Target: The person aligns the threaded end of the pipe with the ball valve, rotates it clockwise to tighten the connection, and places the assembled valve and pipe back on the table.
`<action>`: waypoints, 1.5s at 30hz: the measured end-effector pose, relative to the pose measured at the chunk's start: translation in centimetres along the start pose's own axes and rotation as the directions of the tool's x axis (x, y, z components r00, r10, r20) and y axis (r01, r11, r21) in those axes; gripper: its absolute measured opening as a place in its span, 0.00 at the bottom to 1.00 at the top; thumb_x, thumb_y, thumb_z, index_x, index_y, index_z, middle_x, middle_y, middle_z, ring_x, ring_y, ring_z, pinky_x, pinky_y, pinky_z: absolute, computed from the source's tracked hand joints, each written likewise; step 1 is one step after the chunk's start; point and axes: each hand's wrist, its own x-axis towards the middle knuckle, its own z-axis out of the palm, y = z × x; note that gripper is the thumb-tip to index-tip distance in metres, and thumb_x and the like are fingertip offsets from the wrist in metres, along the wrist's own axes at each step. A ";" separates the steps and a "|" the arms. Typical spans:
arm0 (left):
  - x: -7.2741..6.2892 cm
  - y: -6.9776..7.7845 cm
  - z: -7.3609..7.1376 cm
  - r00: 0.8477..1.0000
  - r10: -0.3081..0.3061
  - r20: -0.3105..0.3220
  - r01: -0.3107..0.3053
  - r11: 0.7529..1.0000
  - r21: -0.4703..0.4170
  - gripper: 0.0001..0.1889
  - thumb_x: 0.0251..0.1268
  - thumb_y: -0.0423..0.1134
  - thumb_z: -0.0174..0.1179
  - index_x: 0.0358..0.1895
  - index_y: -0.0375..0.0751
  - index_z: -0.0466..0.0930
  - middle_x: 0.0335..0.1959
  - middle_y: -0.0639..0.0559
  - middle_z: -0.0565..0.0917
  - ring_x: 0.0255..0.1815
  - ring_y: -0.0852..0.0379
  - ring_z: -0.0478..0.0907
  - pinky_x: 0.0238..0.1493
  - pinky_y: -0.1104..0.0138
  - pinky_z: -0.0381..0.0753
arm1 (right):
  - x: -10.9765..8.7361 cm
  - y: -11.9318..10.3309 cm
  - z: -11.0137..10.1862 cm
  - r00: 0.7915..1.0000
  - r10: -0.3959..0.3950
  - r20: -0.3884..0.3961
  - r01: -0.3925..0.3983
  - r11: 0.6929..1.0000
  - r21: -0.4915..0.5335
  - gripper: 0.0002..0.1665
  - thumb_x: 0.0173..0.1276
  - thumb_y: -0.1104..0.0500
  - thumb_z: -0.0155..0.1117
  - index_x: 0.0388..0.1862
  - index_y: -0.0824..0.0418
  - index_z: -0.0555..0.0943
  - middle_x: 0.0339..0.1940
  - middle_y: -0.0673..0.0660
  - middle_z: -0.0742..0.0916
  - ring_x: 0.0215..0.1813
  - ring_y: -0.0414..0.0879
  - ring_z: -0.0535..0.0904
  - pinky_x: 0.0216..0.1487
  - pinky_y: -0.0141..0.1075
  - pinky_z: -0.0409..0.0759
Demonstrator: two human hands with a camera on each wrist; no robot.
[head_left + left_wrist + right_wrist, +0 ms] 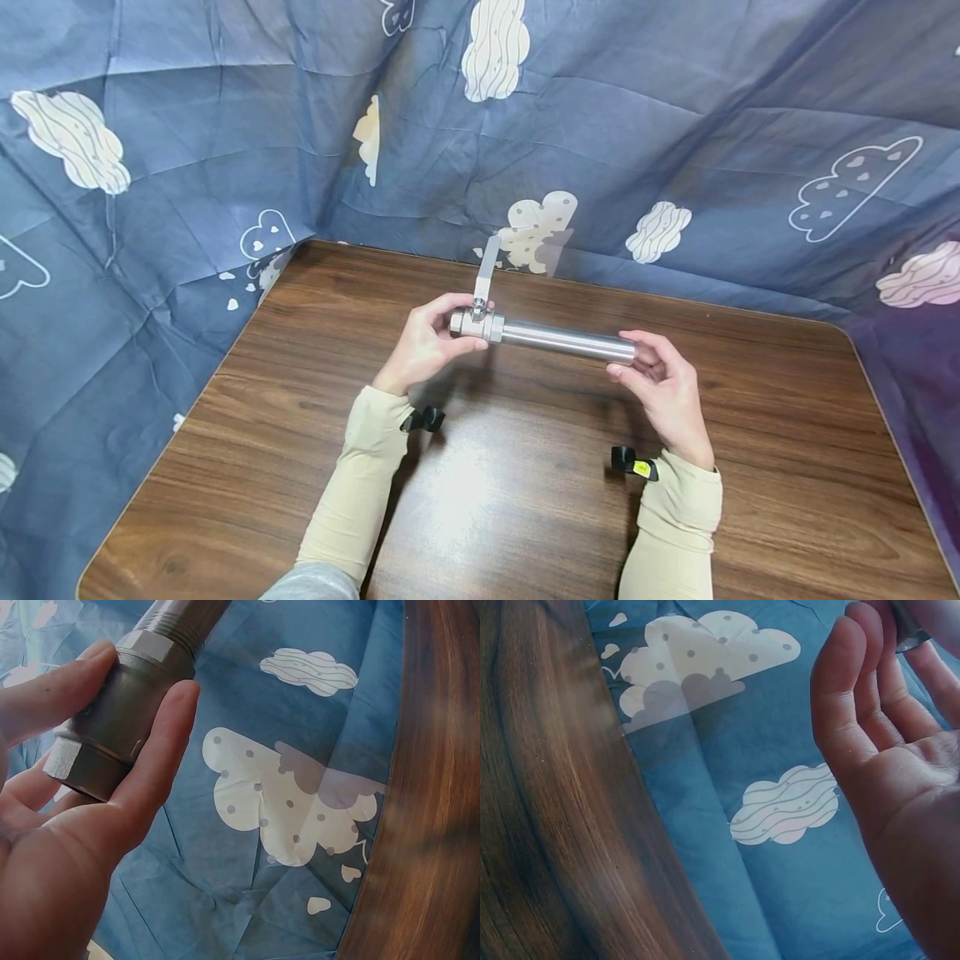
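Clamped on the valve (pixel 476 327) with the left grip (pixel 429 343), on the tube (pixel 562 340) at its free end with the right grip (pixel 667 385); held above the desk (pixel 780 417), lengthwise from left to right.

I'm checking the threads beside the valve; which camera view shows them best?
The left wrist view: the threads show close up, ridges distinct. The head view has them too small to make out clearly; the right wrist view shows none, only the pipe's end.
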 end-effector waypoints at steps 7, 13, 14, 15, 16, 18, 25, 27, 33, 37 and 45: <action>0.0 0.0 0.0 1.000 0.004 0.003 -0.004 1.000 0.000 0.27 0.45 0.18 0.68 0.54 0.27 0.74 0.55 0.30 0.80 0.47 0.61 0.83 0.52 0.65 0.83 | 0.0 -0.1 0.0 1.000 0.001 -0.001 -0.001 1.000 -0.025 0.26 0.59 0.76 0.65 0.57 0.72 0.74 0.35 0.46 0.89 0.32 0.38 0.85 0.37 0.27 0.84; 0.0 0.0 0.1 1.000 -0.002 0.002 0.002 1.000 0.000 0.27 0.45 0.18 0.68 0.54 0.27 0.74 0.55 0.30 0.80 0.47 0.61 0.83 0.52 0.65 0.83 | 0.0 -0.4 0.1 0.999 0.036 -0.021 -0.038 0.998 -0.052 0.24 0.59 0.76 0.65 0.56 0.73 0.74 0.33 0.45 0.90 0.28 0.39 0.85 0.34 0.27 0.83; 0.0 0.0 0.1 1.000 -0.003 0.001 0.003 1.000 0.002 0.27 0.45 0.18 0.68 0.54 0.27 0.74 0.55 0.30 0.80 0.47 0.61 0.83 0.52 0.65 0.83 | 0.0 -0.4 0.1 0.999 0.043 -0.022 -0.044 0.997 -0.058 0.24 0.60 0.75 0.65 0.56 0.72 0.74 0.32 0.45 0.90 0.27 0.38 0.84 0.34 0.26 0.83; 0.0 0.0 0.1 1.000 -0.004 0.001 0.004 1.000 0.002 0.27 0.45 0.18 0.68 0.54 0.27 0.74 0.55 0.30 0.80 0.47 0.61 0.83 0.52 0.65 0.83 | 0.0 -0.4 0.1 0.998 0.050 -0.023 -0.051 0.997 -0.065 0.23 0.60 0.75 0.64 0.56 0.72 0.74 0.32 0.45 0.90 0.27 0.37 0.84 0.34 0.26 0.83; 0.0 0.0 0.1 1.000 -0.004 0.001 0.004 1.000 0.001 0.27 0.45 0.18 0.68 0.53 0.27 0.74 0.55 0.30 0.80 0.47 0.61 0.83 0.52 0.65 0.83 | 0.0 -0.4 0.1 0.998 0.058 -0.025 -0.059 0.996 -0.072 0.23 0.61 0.74 0.64 0.56 0.71 0.75 0.31 0.44 0.90 0.27 0.37 0.84 0.33 0.25 0.82; -0.1 0.1 0.1 1.000 -0.002 0.001 0.002 1.000 0.004 0.26 0.45 0.18 0.68 0.53 0.27 0.74 0.55 0.30 0.80 0.47 0.60 0.83 0.52 0.65 0.83 | 0.0 -0.4 0.0 0.997 0.070 -0.025 -0.072 0.993 -0.090 0.22 0.62 0.73 0.64 0.55 0.70 0.75 0.31 0.43 0.89 0.26 0.35 0.84 0.33 0.25 0.82; -0.1 0.2 0.1 1.000 -0.007 0.004 0.007 1.000 0.019 0.26 0.45 0.18 0.68 0.53 0.28 0.75 0.54 0.31 0.81 0.46 0.60 0.83 0.51 0.65 0.84 | 0.0 -0.3 0.0 0.995 0.089 -0.041 -0.094 0.987 -0.127 0.20 0.63 0.72 0.64 0.54 0.70 0.75 0.29 0.45 0.89 0.26 0.35 0.83 0.33 0.25 0.82; -0.1 0.2 0.1 1.000 -0.006 0.003 0.006 1.000 0.022 0.26 0.45 0.18 0.68 0.53 0.28 0.75 0.54 0.31 0.80 0.46 0.61 0.83 0.51 0.65 0.83 | 0.0 -0.3 0.0 0.996 0.080 -0.038 -0.085 0.986 -0.141 0.19 0.63 0.72 0.64 0.54 0.70 0.76 0.29 0.44 0.89 0.27 0.34 0.83 0.34 0.24 0.81; 0.0 0.2 0.2 1.000 0.007 0.003 -0.007 1.000 0.023 0.26 0.45 0.18 0.68 0.53 0.27 0.75 0.54 0.30 0.80 0.46 0.61 0.83 0.52 0.65 0.83 | 0.0 -0.3 0.1 0.997 0.063 -0.037 -0.067 0.988 -0.139 0.19 0.63 0.72 0.64 0.53 0.70 0.76 0.31 0.42 0.88 0.29 0.33 0.83 0.37 0.23 0.81; 0.0 0.3 0.2 1.000 0.006 -0.001 -0.006 1.000 0.019 0.26 0.45 0.18 0.68 0.53 0.27 0.74 0.54 0.30 0.80 0.46 0.61 0.83 0.52 0.65 0.83 | 0.1 -0.4 0.3 0.996 0.070 -0.059 -0.076 0.991 -0.111 0.20 0.62 0.73 0.64 0.53 0.73 0.75 0.31 0.44 0.88 0.29 0.35 0.83 0.38 0.24 0.82; 0.0 0.2 0.2 1.000 -0.005 -0.008 0.005 1.000 0.015 0.27 0.45 0.18 0.68 0.54 0.28 0.75 0.54 0.31 0.80 0.45 0.61 0.83 0.51 0.65 0.84 | 0.0 -0.3 0.1 0.999 0.040 -0.019 -0.040 0.998 -0.042 0.28 0.58 0.77 0.65 0.59 0.73 0.72 0.37 0.45 0.89 0.37 0.34 0.85 0.41 0.25 0.83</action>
